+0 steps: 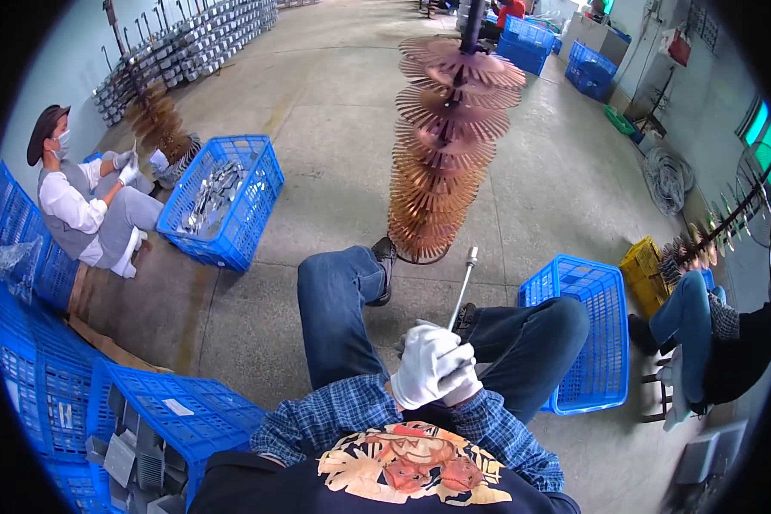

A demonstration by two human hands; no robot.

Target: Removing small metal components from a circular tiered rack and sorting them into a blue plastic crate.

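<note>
In front of my chest, my left hand (424,367) and my right hand (463,382), both in white gloves, are closed together, the left lying over the right. A slim metal socket wrench (463,291) sticks up out of them, its socket end pointing away from me. Their overlap hides its lower end and how the fingers lie on it. Beyond the wrench stands a tall rack of stacked, slotted metal fin discs (441,154) on an upright dark pole, coppery below and purplish above. Its lowest disc is near my left shoe, and neither hand touches it.
A blue crate (584,343) stands beside my right knee. Another blue crate (223,201) with metal parts is at the left, near a seated co-worker (86,193). Grey finned parts (128,454) fill a crate at lower left. Another person (702,334) sits at right.
</note>
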